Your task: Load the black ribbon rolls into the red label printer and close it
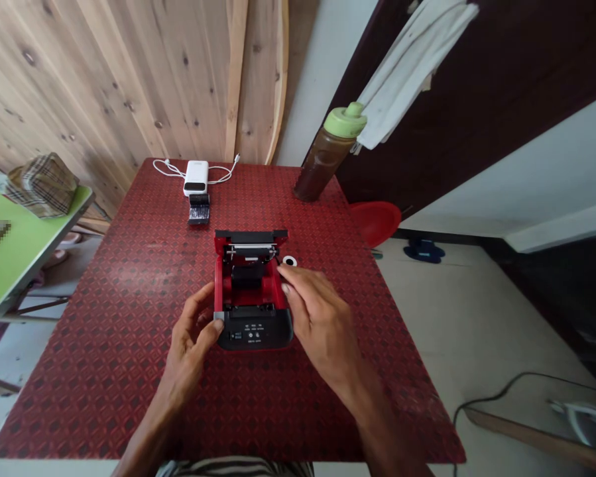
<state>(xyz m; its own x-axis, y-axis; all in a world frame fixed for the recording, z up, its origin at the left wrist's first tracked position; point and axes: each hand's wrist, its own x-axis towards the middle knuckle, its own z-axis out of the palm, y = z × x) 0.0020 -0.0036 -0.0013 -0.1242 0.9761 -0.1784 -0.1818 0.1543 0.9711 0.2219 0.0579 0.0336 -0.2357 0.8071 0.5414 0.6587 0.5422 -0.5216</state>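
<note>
A red and black label printer (pixel 253 329) sits on the table in front of me with its lid (pixel 251 237) raised at the back. A black roll (pixel 246 275) lies inside its red compartment. My left hand (pixel 192 331) grips the printer's left side, the thumb on the front corner and the fingers curled along the wall. On the other side, my right hand (pixel 317 311) has its thumb and fingertips closed on the right rim; its other fingers are partly hidden. Just behind that hand stands a small white roll (pixel 290 261) with a dark core.
The red patterned table (pixel 143 331) also carries a white power bank (pixel 196 177) with a cable, a piece of black ribbon (pixel 199 209) and a brown bottle (pixel 324 162) with a green cap. A green table (pixel 19 265) with a checked pouch (pixel 44 185) stands at left.
</note>
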